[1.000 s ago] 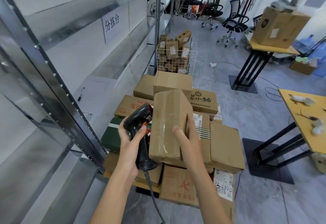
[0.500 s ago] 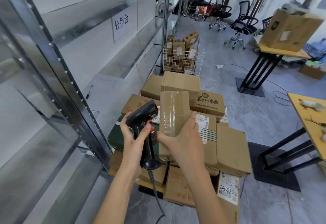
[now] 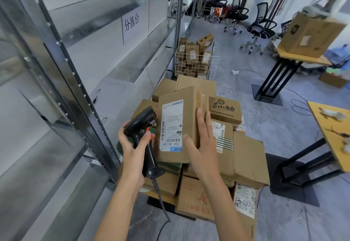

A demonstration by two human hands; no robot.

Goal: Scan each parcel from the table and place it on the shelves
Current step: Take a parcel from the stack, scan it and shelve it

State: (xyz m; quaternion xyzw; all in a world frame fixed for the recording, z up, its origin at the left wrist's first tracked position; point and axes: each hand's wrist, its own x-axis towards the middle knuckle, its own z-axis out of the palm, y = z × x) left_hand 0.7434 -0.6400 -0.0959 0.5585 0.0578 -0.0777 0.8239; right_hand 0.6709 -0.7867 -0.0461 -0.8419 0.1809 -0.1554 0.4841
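A white wire basket [image 3: 197, 64] is seen at 12 o'clock from the hands, and it is filled with small brown boxes [image 3: 192, 54]. Below the hands, a pile of parcels [image 3: 246, 157] is stacked on a low table, which is mostly hidden.

A black scanner [image 3: 141, 136] is gripped by the left hand [image 3: 132, 153], with the fingers curled round its handle. A brown parcel [image 3: 179, 125] is held up just beside the scanner, at 3 o'clock from it, with its white label [image 3: 172, 125] turned to the camera. The parcel is held by the right hand [image 3: 201, 146], thumb on the front and fingers up along the side; how tightly it is pinched cannot be told.

Silver shelves [image 3: 62, 81] are seen at 9 o'clock. Black office chairs [image 3: 259, 26] are parked at 1 o'clock, and a big box [image 3: 310, 34] is set on a wooden table [image 3: 303, 59] at 2 o'clock.
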